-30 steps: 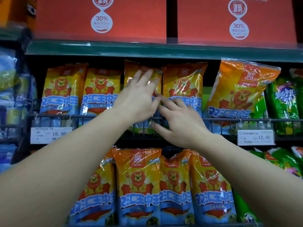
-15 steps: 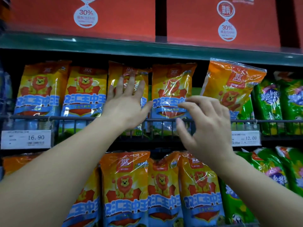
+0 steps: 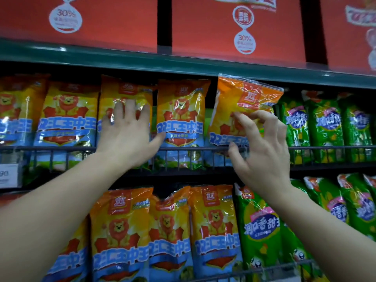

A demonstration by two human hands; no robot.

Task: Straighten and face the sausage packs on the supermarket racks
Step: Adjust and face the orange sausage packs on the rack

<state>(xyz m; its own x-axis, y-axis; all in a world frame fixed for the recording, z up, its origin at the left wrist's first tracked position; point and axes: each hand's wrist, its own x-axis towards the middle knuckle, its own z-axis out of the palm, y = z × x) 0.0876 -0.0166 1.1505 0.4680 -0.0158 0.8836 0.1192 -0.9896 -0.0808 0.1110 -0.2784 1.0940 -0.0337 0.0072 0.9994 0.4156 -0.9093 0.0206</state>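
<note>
Orange-and-blue sausage packs with a lion picture stand in a row behind the wire rail [image 3: 61, 148] of the middle shelf. My left hand [image 3: 128, 133] lies flat, fingers spread, against the third pack [image 3: 126, 90] from the left. An upright pack [image 3: 181, 110] stands just to its right. The fifth pack [image 3: 242, 96] leans with its top tilted to the right. My right hand [image 3: 262, 147] is in front of this tilted pack, fingers curled at its lower half; thumb and fingertips are apart, and a firm grip cannot be made out.
Green sausage packs [image 3: 325, 127] fill the right of the middle shelf. Below stand more orange lion packs [image 3: 213, 231] and green packs [image 3: 260, 224]. Red boxes [image 3: 234, 27] sit on the top green shelf [image 3: 183, 64]. A price tag [image 3: 8, 176] hangs at far left.
My right hand has moved right and up, from beside my left hand to the tilted pack. My left hand has stayed flat on the third pack. The view has shifted right.
</note>
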